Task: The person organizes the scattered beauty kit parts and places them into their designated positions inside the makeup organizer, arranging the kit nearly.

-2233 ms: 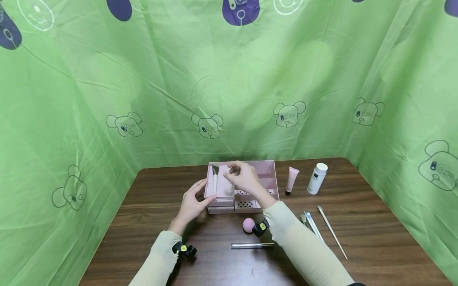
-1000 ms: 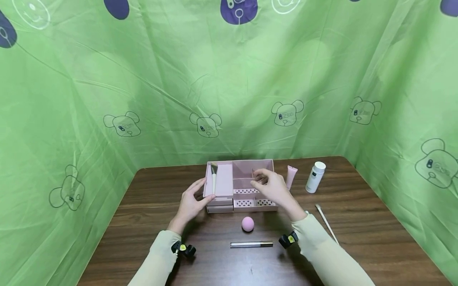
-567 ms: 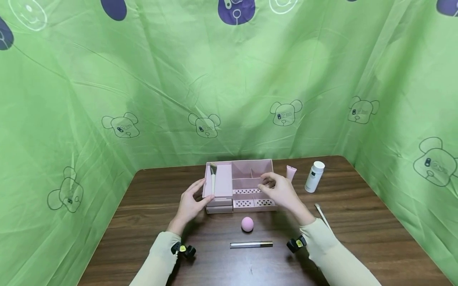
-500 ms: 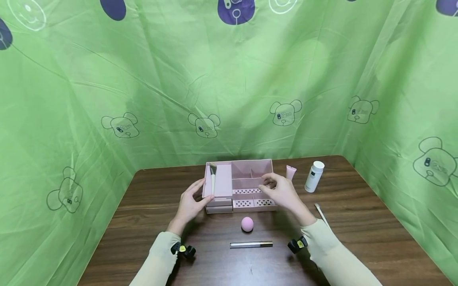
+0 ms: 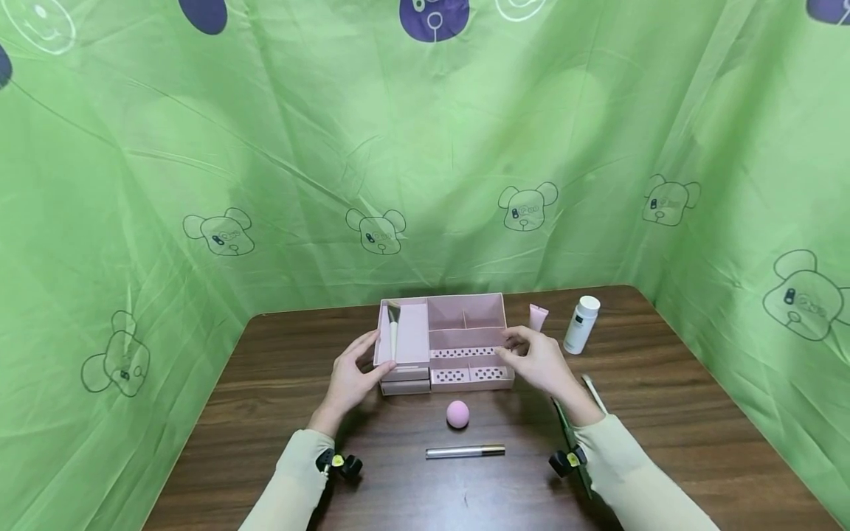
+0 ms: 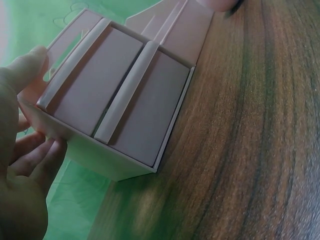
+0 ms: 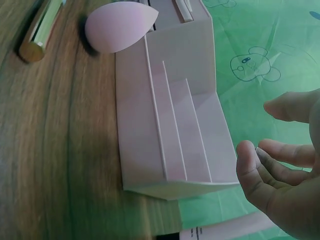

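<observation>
My left hand (image 5: 349,380) grips the left side of a pink makeup organizer (image 5: 446,359). In the left wrist view its thumb lies on the top edge and the fingers curl against the side wall, beside two closed drawers (image 6: 145,100). A makeup brush (image 5: 394,332) with a white handle lies on the organizer's upper left tray. By the organizer's right end is my right hand (image 5: 541,363), fingers loosely bent. The right wrist view shows nothing between thumb and fingertips, with the divided compartments (image 7: 180,130) beside them.
A pink makeup sponge (image 5: 457,414) and a silver tube with a gold end (image 5: 465,451) lie in front of the organizer. Behind the right hand stand a pink squeeze tube (image 5: 538,316) and a white bottle (image 5: 581,324). Another brush (image 5: 595,394) is partly covered by the right arm.
My right hand has moved from above the brush tray rightward across the compartments to the organizer's right end. The left hand keeps its place on the organizer's left side.
</observation>
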Demonstrator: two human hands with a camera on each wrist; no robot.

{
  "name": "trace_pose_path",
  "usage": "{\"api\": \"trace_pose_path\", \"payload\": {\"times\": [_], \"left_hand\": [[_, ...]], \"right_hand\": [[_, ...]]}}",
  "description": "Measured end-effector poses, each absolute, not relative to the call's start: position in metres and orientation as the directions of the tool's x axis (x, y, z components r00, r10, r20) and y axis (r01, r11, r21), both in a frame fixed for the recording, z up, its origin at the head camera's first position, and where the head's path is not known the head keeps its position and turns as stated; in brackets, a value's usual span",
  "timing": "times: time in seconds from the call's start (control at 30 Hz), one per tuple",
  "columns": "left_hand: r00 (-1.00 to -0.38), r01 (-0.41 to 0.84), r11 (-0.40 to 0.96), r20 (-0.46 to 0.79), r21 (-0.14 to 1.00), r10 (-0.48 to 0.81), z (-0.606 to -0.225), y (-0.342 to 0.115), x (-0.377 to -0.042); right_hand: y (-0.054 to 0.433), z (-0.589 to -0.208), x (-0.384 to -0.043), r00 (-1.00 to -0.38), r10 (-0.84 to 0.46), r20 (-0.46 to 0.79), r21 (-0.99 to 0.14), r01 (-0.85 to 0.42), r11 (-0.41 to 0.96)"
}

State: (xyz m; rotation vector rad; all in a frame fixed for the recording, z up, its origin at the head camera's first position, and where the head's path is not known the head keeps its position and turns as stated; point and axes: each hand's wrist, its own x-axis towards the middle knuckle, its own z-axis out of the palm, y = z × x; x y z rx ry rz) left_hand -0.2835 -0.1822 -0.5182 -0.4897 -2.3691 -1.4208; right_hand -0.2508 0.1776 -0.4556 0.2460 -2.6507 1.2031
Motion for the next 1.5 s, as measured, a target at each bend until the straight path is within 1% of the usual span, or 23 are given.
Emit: {"api": "trace_pose_path", "payload": {"times": [0.23, 0.63, 0.9, 1.0, 1.1, 1.33, 1.5], "left_hand": [[-0.896, 0.438, 0.405, 0.429, 0.802, 0.119, -0.516, -0.182, -0.284], [-0.889, 0.452, 0.392, 0.443, 0.801, 0.118, -0.518, -0.181, -0.284], [-0.876, 0.48, 0.364, 0.46, 0.798, 0.146, -0.488, -0.172, -0.264], [-0.874, 0.482, 0.369, 0.464, 0.795, 0.143, -0.486, -0.172, -0.262], [-0.875, 0.481, 0.366, 0.464, 0.797, 0.141, -0.486, -0.172, -0.261], [-0.887, 0.457, 0.37, 0.447, 0.809, 0.119, -0.516, -0.179, -0.282], [-0.891, 0.448, 0.378, 0.439, 0.81, 0.116, -0.517, -0.181, -0.281]], "right_hand": [[0.187, -0.458, -0.249, -0.961, -0.055, 0.273, -0.705, -0.238, 0.668], [0.198, -0.468, -0.244, -0.962, -0.063, 0.267, -0.697, -0.238, 0.676], [0.209, -0.479, -0.24, -0.951, -0.055, 0.303, -0.684, -0.257, 0.682], [0.213, -0.481, -0.238, -0.954, -0.051, 0.294, -0.688, -0.249, 0.682], [0.217, -0.482, -0.235, -0.959, -0.043, 0.281, -0.689, -0.232, 0.687], [0.224, -0.485, -0.228, -0.964, -0.027, 0.264, -0.682, -0.206, 0.702], [0.228, -0.49, -0.226, -0.967, -0.013, 0.256, -0.67, -0.187, 0.719]]}}
